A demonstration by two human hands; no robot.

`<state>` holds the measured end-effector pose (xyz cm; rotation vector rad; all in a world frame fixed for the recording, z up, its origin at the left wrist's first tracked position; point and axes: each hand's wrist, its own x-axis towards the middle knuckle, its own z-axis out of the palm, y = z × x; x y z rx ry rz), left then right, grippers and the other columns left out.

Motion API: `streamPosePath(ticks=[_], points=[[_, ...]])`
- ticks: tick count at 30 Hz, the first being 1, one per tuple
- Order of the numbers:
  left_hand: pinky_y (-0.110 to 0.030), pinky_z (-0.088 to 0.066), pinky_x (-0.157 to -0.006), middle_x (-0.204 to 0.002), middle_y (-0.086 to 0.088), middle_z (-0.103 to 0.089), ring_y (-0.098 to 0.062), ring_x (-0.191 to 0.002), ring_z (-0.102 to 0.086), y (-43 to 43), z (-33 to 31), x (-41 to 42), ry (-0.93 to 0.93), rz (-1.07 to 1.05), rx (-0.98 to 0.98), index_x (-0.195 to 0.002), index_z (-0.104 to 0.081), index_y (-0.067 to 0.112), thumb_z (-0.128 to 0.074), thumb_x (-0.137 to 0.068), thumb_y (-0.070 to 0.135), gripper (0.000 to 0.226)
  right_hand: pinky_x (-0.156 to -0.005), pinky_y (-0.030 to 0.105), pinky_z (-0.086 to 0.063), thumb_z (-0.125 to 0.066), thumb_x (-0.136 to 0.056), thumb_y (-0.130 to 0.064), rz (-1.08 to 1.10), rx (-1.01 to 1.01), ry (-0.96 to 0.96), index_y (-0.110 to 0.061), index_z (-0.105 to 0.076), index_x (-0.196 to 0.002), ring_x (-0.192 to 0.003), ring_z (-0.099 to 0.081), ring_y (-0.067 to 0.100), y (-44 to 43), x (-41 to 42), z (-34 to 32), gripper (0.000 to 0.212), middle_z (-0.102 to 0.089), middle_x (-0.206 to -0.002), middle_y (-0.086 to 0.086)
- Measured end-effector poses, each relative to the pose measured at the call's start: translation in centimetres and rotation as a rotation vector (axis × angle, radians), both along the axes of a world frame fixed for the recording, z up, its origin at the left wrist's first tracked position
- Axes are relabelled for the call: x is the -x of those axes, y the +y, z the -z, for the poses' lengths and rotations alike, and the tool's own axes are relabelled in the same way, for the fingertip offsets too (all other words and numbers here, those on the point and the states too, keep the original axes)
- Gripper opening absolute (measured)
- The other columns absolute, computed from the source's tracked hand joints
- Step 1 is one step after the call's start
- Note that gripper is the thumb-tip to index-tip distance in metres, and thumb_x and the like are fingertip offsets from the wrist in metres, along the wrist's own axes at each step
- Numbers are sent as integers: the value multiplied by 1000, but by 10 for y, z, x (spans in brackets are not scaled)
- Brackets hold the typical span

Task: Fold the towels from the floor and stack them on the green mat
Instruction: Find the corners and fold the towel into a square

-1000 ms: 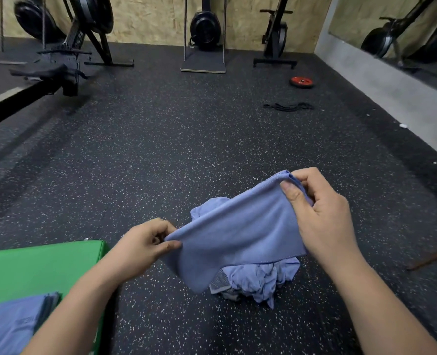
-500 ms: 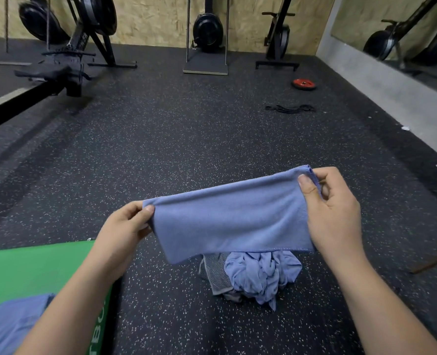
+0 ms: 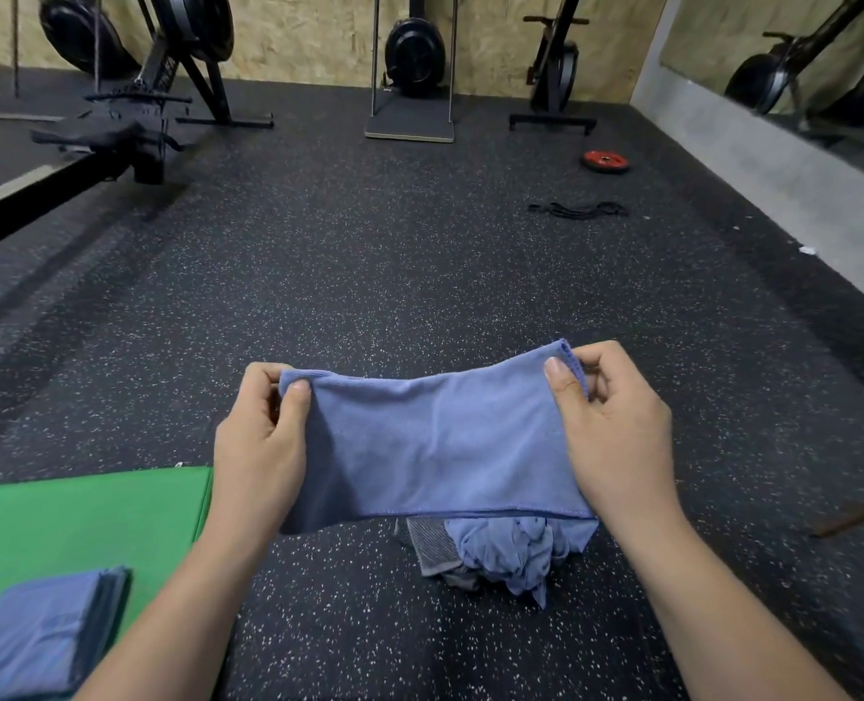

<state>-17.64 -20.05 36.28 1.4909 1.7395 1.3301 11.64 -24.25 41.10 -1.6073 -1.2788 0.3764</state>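
Observation:
A blue towel point(image 3: 435, 447) hangs stretched in the air in front of me, folded over so two layers show along its lower edge. My left hand point(image 3: 260, 447) pinches its upper left corner and my right hand point(image 3: 617, 432) pinches its upper right corner. Below it on the floor lies a crumpled heap of blue and grey towels point(image 3: 501, 554), partly hidden by the held towel. The green mat point(image 3: 76, 518) lies at the lower left, and a stack of folded blue towels point(image 3: 40, 634) sits on its near corner.
Dark speckled rubber floor point(image 3: 420, 275) stretches ahead. Rowing machines and gym equipment point(image 3: 156, 108) stand at the back and left. A red weight plate point(image 3: 604, 160) and a black band point(image 3: 576, 210) lie at the far right. A mirror wall point(image 3: 799, 83) runs along the right.
My hands have drawn the towel out flat and level. The left hand rose and moved right to the upper left corner; the towel now hangs lower over the heap.

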Motion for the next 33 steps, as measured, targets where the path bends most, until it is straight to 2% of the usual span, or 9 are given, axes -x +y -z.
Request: streamPosePath(ticks=[5,11,17,22,24,26,28,31,33], points=[[-15,-43,-68,-82,11,-70,-7,-78,-61,-9,-5,-15,29,35,29,-95,-68,33,-62,-106,32,14,-61,32,-45,-71,-102,-34,-43,44,7,-26,-64,-88,-62,-56,14,-2,16,7,18,-64,-70,-4],[-13,-44,-67,-76,18,-71,4,-68,-57,-30,-7,-50,-2,138,77,-91,-73,30,-64,-106,35,18,-63,36,-47,-73,-100,-33,-132,117,-8,-23,-67,-86,-61,-56,22,-8,42,15,19,-64,-66,0],[-19,-47,-67,-78,15,-74,-8,-71,-63,-43,-5,-66,-42,219,115,-89,-73,30,-64,-105,37,20,-65,42,-50,-72,-101,-34,-248,154,-68,-21,-72,-91,-59,-56,21,-15,68,27,17,-66,-68,-2],[-25,-51,-79,-91,19,-74,-7,-84,-68,-44,-1,-67,45,236,54,-98,-75,37,-65,-106,34,13,-71,38,-56,-59,-107,-36,-336,223,-127,-24,-76,-111,-69,-67,14,-20,80,32,21,-73,-75,-8],[-30,-50,-82,-92,15,-68,-7,-87,-65,-43,2,-65,124,239,9,-101,-75,35,-62,-106,36,13,-68,45,-60,-52,-108,-30,-384,278,-62,-24,-73,-111,-64,-69,17,-20,81,31,22,-72,-74,-3],[-33,-49,-82,-91,13,-62,-8,-88,-62,-42,2,-64,175,261,4,-103,-73,33,-58,-106,44,19,-67,42,-59,-46,-110,-24,-416,335,-35,-24,-71,-107,-61,-71,17,-22,82,28,24,-71,-74,1],[-34,-50,-81,-92,12,-57,-8,-88,-61,-42,1,-63,204,297,34,-104,-70,33,-55,-104,53,25,-70,44,-61,-42,-111,-22,-453,363,-38,-25,-68,-103,-68,-73,20,-24,81,27,27,-72,-79,2],[-34,-52,-80,-96,12,-54,-7,-88,-61,-39,-2,-58,237,348,56,-111,-69,38,-64,-98,52,20,-79,46,-65,-42,-109,-18,-497,407,100,-29,-70,-123,-83,-76,23,-22,80,28,33,-76,-92,-3],[-28,-51,-80,-102,15,-53,-5,-93,-62,-39,-6,-54,248,394,68,-124,-65,44,-74,-92,45,34,-88,48,-64,-43,-104,-16,-490,416,171,-32,-66,-140,-88,-77,16,-20,77,29,46,-76,-98,-16]])
